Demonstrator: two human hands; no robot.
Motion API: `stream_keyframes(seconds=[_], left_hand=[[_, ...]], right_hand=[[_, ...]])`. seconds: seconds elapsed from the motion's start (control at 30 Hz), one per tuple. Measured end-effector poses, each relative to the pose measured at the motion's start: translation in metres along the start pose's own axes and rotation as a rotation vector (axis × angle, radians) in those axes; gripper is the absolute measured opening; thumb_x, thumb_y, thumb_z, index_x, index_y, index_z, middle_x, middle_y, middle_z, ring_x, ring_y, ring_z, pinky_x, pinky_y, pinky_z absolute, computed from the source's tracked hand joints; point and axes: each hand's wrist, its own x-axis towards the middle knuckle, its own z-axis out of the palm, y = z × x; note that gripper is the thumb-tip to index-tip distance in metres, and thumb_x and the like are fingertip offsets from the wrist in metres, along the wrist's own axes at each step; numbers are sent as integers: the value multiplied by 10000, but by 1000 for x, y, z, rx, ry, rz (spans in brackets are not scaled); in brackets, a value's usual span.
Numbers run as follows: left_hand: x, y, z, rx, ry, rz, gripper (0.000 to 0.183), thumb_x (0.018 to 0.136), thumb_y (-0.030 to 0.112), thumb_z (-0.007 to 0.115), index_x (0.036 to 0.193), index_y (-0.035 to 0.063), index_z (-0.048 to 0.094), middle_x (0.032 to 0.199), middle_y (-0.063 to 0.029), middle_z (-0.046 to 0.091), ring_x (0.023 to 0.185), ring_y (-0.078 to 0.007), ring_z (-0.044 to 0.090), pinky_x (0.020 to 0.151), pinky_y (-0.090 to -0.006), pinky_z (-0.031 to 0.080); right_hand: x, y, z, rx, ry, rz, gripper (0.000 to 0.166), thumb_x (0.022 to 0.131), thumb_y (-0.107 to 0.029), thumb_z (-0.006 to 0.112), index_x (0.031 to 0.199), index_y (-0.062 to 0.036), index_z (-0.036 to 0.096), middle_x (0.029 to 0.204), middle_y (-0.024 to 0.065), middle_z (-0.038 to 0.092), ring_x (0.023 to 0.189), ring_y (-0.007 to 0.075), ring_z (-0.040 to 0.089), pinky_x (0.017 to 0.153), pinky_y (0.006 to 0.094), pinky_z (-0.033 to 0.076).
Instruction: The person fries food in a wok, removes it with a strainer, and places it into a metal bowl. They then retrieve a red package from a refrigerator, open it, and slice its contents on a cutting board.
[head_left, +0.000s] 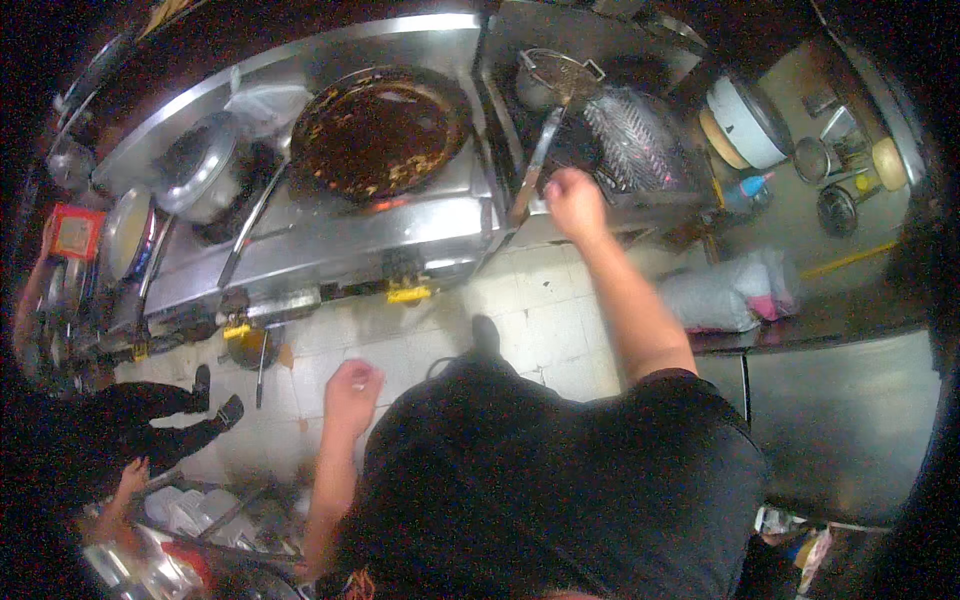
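My left hand (352, 396) hangs beside my body above the tiled floor, its fingers curled and nothing visible in them. My right hand (576, 202) reaches forward as a blurred fist, just right of a long flat metal handle (538, 161). Whether it grips anything cannot be made out. That handle slants up to a wire-rimmed strainer (562, 71) over a metal pot. Right of it lies a shiny ridged metal rack (630, 142). A large round wok (379, 135) of dark liquid with browned bits sits on the steel range, a ladle (259, 217) leaning at its left.
A metal bowl (199, 176) and another pan (127, 232) stand farther left. A co-worker's dark-clothed legs (150, 427) are at the left. On the right counter are a white tub (746, 124), small strainers (814, 159) and a plastic bag (720, 296).
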Motion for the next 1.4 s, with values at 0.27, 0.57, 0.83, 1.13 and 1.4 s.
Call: stream_keyframes(seconds=[0.27,0.57,0.83,1.13,1.4], left_hand=[[195,170,211,395,-104,413,460,821,309,768,1163,26,648,1153,-199,672,1094,-406,623,967,-501,487],[314,248,338,598,8,341,420,767,201,729,1119,8,604,977,-211,695,930,-439,662,840,-558,509],[271,305,272,139,39,342,369,779,202,708,1091,19,637,892,-218,693,860,-418,682,766,-503,546],[209,316,141,-235,126,356,384,784,109,722,1136,-2,617,949,-145,694,878,-225,675,809,-375,538],[169,215,43,-220,316,278,347,818,38,687,1154,-3,610,996,-83,682,927,-152,654,838,-314,531]], right_hand=[[169,142,-54,-434,-33,52,412,854,-284,705,1132,18,673,1143,256,668,1136,431,610,988,493,503],[232,175,-54,-432,-490,162,354,825,-113,629,1147,34,645,1085,282,706,997,443,696,894,501,557],[213,176,-89,-183,-271,126,520,848,-131,656,1315,73,555,1134,345,663,1061,466,663,939,487,533],[169,32,-63,712,-594,227,362,995,-301,632,1218,-17,659,867,33,675,713,146,601,632,305,489],[115,-141,131,1170,-1054,336,274,980,-297,591,851,-59,630,721,65,611,521,162,517,437,344,393]])
